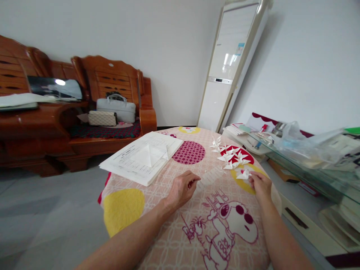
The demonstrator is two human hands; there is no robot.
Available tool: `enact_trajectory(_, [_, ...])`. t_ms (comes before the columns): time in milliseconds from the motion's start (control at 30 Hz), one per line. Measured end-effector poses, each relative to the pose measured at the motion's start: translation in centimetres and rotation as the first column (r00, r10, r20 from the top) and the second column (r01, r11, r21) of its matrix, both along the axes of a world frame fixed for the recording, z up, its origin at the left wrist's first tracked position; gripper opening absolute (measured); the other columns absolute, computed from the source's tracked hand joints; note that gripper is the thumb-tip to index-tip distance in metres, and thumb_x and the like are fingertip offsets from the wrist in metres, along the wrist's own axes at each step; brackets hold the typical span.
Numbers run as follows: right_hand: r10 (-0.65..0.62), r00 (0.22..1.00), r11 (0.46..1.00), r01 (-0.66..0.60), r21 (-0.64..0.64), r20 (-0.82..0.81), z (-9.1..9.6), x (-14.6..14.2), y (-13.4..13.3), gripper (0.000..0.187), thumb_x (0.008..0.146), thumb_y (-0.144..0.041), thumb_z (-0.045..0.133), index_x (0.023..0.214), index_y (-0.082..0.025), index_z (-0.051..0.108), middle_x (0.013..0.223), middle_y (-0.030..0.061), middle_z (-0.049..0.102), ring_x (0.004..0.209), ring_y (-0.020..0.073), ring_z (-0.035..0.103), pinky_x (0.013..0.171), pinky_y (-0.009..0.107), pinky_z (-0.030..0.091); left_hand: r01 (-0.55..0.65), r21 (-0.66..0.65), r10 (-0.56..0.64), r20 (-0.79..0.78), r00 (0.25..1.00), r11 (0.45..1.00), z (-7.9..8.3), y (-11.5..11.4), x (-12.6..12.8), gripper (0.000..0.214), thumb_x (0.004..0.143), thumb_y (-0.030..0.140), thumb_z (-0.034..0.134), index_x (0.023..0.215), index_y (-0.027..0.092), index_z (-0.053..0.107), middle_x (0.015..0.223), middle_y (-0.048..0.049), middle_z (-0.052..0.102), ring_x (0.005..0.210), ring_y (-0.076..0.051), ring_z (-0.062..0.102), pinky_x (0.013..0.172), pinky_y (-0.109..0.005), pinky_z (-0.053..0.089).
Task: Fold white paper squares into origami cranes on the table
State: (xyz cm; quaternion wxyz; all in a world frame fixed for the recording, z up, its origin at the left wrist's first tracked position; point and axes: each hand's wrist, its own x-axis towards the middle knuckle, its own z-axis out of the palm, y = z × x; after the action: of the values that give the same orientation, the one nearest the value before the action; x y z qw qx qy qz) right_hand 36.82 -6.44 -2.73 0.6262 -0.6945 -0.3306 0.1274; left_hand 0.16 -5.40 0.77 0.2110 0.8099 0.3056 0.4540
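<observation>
On the right side of the round table, my right hand pinches a white folded paper crane by one end, just above the cloth. Several more white paper cranes sit close together beyond it. My left hand rests over the middle of the table, fingers curled and fingertips pressed together. A pale, faintly marked strip lies by those fingertips; whether they grip its edge is unclear. To the left is a stack of printed sheets, with a creased white paper square on top.
A patterned tablecloth covers the table. At right stands a glass-topped cabinet with papers and a plastic bag. Wooden chairs holding bags stand at the back left, and a tall white air conditioner is behind the table.
</observation>
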Motion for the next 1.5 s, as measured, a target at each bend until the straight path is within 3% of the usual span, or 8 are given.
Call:
enact_trajectory(267, [0.185,0.968,0.978,-0.165,0.130,-0.167,1.1,-0.2,-1.2,0.038,0.062,-0.042,0.075,0.085,-0.012,0.071,0.044,-0.0065,0.047,0.035,0.0057,0.035,0.034,0.020,0.024,-0.009,-0.001,0.009,0.002,1.000,1.000,0.4,0.0,-0.1,0.023,0.082,0.005,0.050,0.091,0.014,0.068,0.078,-0.0037,0.061,0.063,-0.009,0.053,0.059,-0.020,0.041])
enact_trajectory(467, [0.311,0.929,0.949,-0.292,0.119,-0.200,0.6,-0.1,-1.8,0.048,0.062,-0.040,0.078,0.100,-0.011,0.072,0.045,-0.0054,0.050,0.037,0.0055,0.036,0.035,0.018,0.023,-0.003,-0.004,0.003,0.005,1.000,1.000,0.4,-0.1,0.0,0.023,0.083,0.006,0.049,0.091,0.015,0.068,0.078,-0.0037,0.062,0.063,-0.009,0.053,0.059,-0.020,0.041])
enact_trajectory(767, [0.391,0.905,0.920,-0.377,0.110,-0.168,0.3,0.0,-1.9,0.043,0.067,-0.037,0.076,0.103,-0.012,0.073,0.047,-0.0057,0.050,0.038,0.0053,0.037,0.035,0.017,0.024,-0.012,-0.003,0.012,-0.001,1.000,1.000,0.3,0.1,0.0,0.022,0.082,0.006,0.050,0.089,0.015,0.069,0.078,-0.0039,0.063,0.064,-0.010,0.054,0.059,-0.020,0.041])
enact_trajectory(1200, [0.354,0.920,0.935,-0.350,0.053,-0.170,0.7,-0.1,-1.3,0.040,0.060,-0.037,0.079,0.089,-0.011,0.074,0.046,-0.0034,0.056,0.033,0.0057,0.039,0.032,0.017,0.024,-0.011,-0.026,0.011,-0.015,1.000,1.000,0.0,0.2,0.2,0.023,0.081,0.006,0.050,0.089,0.015,0.069,0.079,-0.0037,0.063,0.063,-0.009,0.054,0.058,-0.020,0.040])
enact_trajectory(1500, [0.224,0.954,0.966,-0.190,0.174,-0.200,0.9,-0.6,-0.2,0.036,0.056,-0.038,0.080,0.080,-0.012,0.071,0.041,-0.0049,0.053,0.030,0.0059,0.037,0.029,0.018,0.023,0.005,-0.023,-0.006,-0.030,1.000,1.000,-0.6,0.6,0.3,0.023,0.082,0.007,0.049,0.090,0.016,0.069,0.079,-0.0037,0.063,0.063,-0.009,0.054,0.058,-0.020,0.040])
